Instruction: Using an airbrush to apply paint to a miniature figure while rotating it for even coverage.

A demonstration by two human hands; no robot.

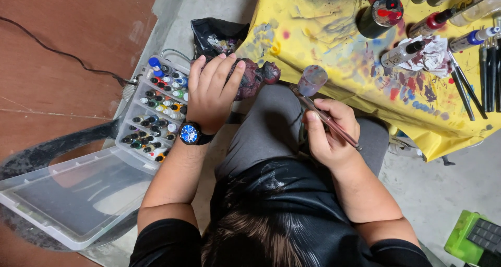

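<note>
A: What's on my feed, biggest first?

B: I see the dark red figure (250,76) over the lap, the left hand (211,92) wrapped around it. Just right, the right hand (329,131) pinches an airbrush (318,108), probably aimed at it.

At the bottom centre of the frame is dark brown hair with lighter strands, seen from above. Below it sits a black short-sleeved shirt (292,194) with a faint whitish print across the front; its sleeves end above the elbows at lower left and lower right, leaving both forearms bare. Grey trousers (266,126) cover the thighs in the middle of the frame. The left hand (211,92) has a black wristwatch (189,133) with a round blue dial at its wrist. The right hand (330,131) wears nothing.
</note>
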